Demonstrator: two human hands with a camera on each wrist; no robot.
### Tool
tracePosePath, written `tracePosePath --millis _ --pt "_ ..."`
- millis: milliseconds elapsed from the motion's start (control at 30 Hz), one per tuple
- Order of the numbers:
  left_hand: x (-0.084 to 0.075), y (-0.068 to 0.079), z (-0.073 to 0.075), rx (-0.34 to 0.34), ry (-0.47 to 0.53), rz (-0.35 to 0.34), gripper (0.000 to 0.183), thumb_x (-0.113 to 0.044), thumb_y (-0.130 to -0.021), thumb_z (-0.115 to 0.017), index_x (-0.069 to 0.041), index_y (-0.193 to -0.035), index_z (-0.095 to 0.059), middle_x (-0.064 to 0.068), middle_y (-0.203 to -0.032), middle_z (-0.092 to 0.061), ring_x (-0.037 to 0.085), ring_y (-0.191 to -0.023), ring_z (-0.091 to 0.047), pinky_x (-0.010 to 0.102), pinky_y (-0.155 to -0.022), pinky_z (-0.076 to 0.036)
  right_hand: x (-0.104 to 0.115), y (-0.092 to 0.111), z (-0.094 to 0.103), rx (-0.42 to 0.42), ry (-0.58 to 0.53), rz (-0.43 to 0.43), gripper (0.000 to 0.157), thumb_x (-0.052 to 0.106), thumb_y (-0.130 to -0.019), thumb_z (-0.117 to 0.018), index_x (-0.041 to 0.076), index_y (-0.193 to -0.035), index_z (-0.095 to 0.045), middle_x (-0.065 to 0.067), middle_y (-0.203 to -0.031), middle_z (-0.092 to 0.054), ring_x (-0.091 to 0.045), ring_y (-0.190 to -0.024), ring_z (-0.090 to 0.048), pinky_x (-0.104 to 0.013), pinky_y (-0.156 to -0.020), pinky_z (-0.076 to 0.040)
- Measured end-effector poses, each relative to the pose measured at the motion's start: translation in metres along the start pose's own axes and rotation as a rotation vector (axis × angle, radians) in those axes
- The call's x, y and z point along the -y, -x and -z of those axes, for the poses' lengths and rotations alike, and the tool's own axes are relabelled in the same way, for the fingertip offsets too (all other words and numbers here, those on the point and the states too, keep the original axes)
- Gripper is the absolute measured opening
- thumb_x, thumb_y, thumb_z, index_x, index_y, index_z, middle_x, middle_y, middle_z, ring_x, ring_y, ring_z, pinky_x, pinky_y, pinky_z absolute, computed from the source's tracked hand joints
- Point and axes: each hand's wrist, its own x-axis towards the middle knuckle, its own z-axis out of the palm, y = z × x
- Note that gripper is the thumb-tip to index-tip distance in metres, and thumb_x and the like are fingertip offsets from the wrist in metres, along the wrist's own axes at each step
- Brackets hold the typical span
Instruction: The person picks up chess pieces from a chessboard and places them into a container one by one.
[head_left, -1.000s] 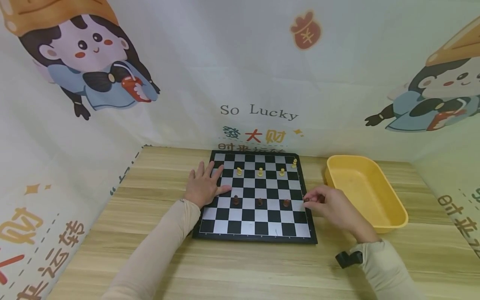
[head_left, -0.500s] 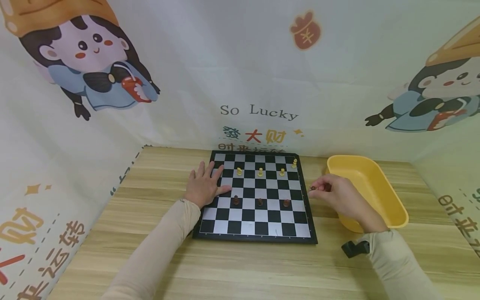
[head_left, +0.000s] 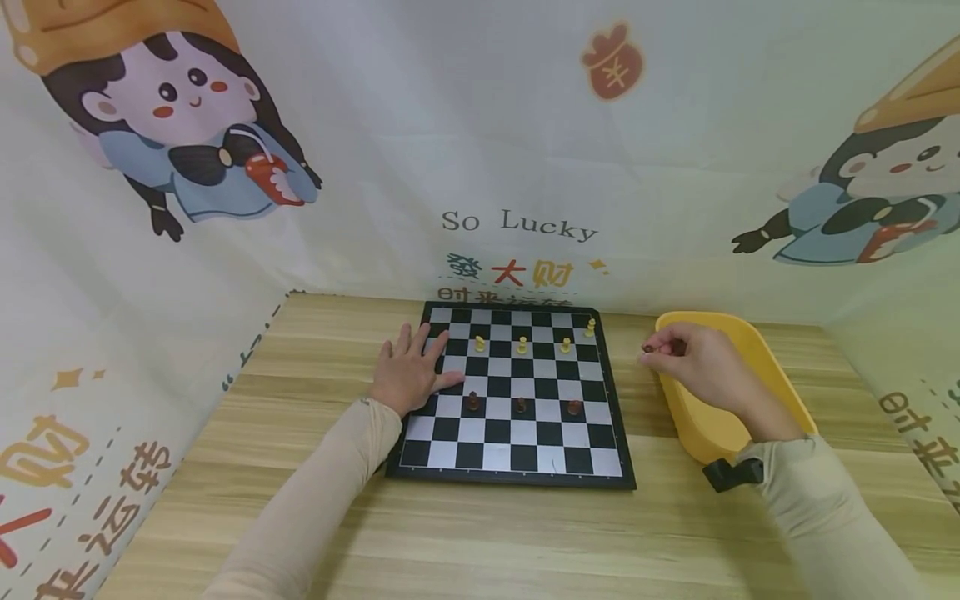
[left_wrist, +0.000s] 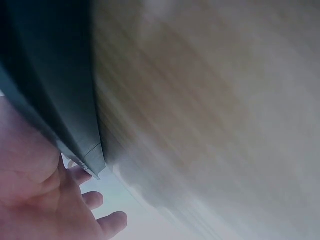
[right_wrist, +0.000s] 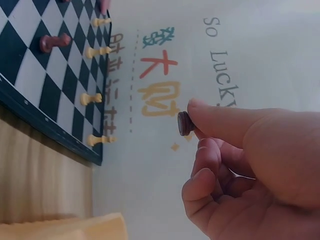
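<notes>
Brown chess piece point(right_wrist: 185, 123) is pinched between the thumb and forefinger of the right hand point(head_left: 701, 358), its round base poking out past the fingertips. The remaining fingers of that hand are bent in toward the palm. Seen from the head, the piece sits beyond the right edge of the chessboard point(head_left: 498, 457), over the gap between board and yellow tray point(head_left: 776, 375), while the hand covers part of the tray's left rim (how high above the bench point(head_left: 480, 533), I cannot tell).

The left hand point(head_left: 405, 379) lies with fingers spread across the board's left edge, thumb reaching onto the squares and pinching nothing; its wrist view shows the palm beside the dark side of the board.

Three brown pieces point(head_left: 473, 401) stand in a row nearer the board's near edge than its far one. Three pale yellow pieces point(head_left: 522, 344) form another row toward the far edge, and a fourth pale piece point(head_left: 591, 327) stands close to the far right corner. Behind the bench hangs a printed cloth point(head_left: 375, 183).
</notes>
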Motion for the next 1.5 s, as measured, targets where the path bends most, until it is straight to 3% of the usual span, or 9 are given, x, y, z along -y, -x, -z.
tracePosePath --millis 333,933,1500 --pt "0.001 0.000 -0.001 0.001 0.005 0.005 0.083 -0.072 -0.099 -0.033 -0.020 -0.163 -0.026 0.016 -0.170 -0.023 0.042 -0.158 -0.018 0.063 -0.122 -0.029 -0.006 -0.015 0.025 0.024 -0.012 -0.056 0.026 0.025 -0.096 -0.071 0.001 -0.104 -0.069 -0.007 -0.088 -0.062 -0.016 -0.077 -0.052 -0.021 -0.062 -0.043" --pt "0.002 0.001 -0.002 0.018 0.003 0.000 0.083 -0.072 -0.100 -0.031 -0.020 -0.164 -0.024 0.016 -0.171 -0.020 0.039 -0.160 -0.015 0.064 -0.122 -0.028 -0.028 -0.037 0.050 0.057 0.033 -0.126 0.036 0.031 -0.101 -0.063 -0.002 -0.116 -0.066 -0.010 -0.097 -0.068 -0.016 -0.082 -0.055 -0.025 -0.069 -0.045" --pt "0.001 0.000 0.000 0.021 0.021 0.008 0.083 -0.072 -0.099 -0.032 -0.021 -0.164 -0.023 0.015 -0.172 -0.019 0.037 -0.160 -0.014 0.063 -0.123 -0.026 -0.053 -0.051 0.056 0.140 -0.024 -0.224 0.041 0.029 -0.104 -0.058 -0.006 -0.126 -0.058 -0.019 -0.112 -0.067 -0.016 -0.083 -0.059 -0.027 -0.069 -0.052"
